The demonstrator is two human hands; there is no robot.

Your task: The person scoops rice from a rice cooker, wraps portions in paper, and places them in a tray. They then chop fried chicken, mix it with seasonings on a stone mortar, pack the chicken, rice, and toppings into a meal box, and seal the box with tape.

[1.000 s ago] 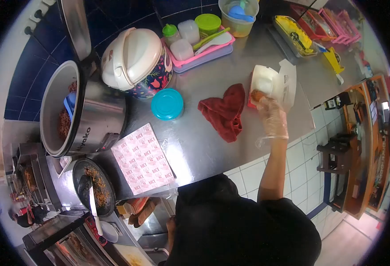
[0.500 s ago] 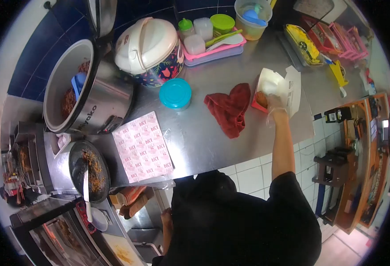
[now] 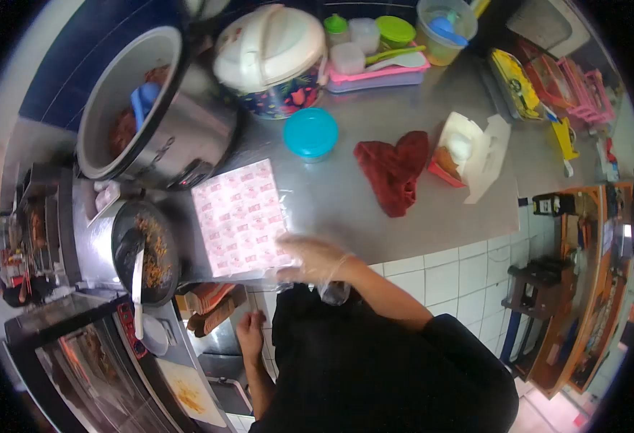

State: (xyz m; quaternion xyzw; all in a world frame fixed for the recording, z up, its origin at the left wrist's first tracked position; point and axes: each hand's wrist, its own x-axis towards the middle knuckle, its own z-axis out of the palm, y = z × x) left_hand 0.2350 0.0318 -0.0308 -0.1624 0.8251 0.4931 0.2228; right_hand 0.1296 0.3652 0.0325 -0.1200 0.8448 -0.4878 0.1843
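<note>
My right hand, in a clear plastic glove, is at the right edge of a stack of pink-and-white printed wrapping paper. It is slightly blurred, with thumb and fingers apart and nothing visible between them. Low on the left, beside the counter's front edge, my left hand is bare and curled closed, with no object showing in it. A red-and-white food box stands with its lid up at the right, holding white rice and a brown fried piece. A dark red cloth lies crumpled left of the box.
A turquoise-lidded tub stands behind the paper, near a flowered rice container. Left are a large steel cooker and a dark pan with a white-handled utensil. Small containers fill a pink tray at the back.
My right hand has left the food box and swung left to the paper stack. My left hand has moved slightly up and left. The view has shifted.
</note>
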